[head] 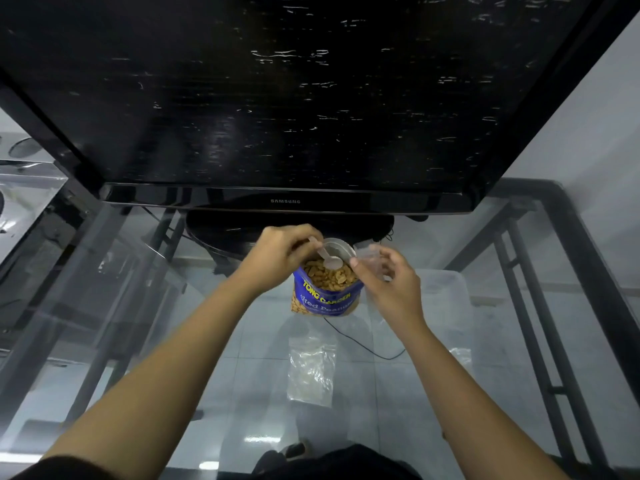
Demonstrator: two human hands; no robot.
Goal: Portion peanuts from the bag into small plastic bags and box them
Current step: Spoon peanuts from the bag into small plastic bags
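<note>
A blue peanut bag (325, 299) stands open on the glass table (173, 341), full of peanuts (330, 277). My left hand (280, 254) grips a small white plastic spoon (327, 258) whose bowl sits over the peanuts at the bag's mouth. My right hand (388, 285) holds a small clear plastic bag (372, 261) at the right edge of the peanut bag's opening. A stack of empty small plastic bags (311, 370) lies flat on the glass, nearer to me than the peanut bag.
A large black TV (287, 98) stands right behind the peanut bag on a round black base (221, 233). A clear plastic box (446, 299) sits to the right of my right hand. A black cable (367, 348) runs under the glass.
</note>
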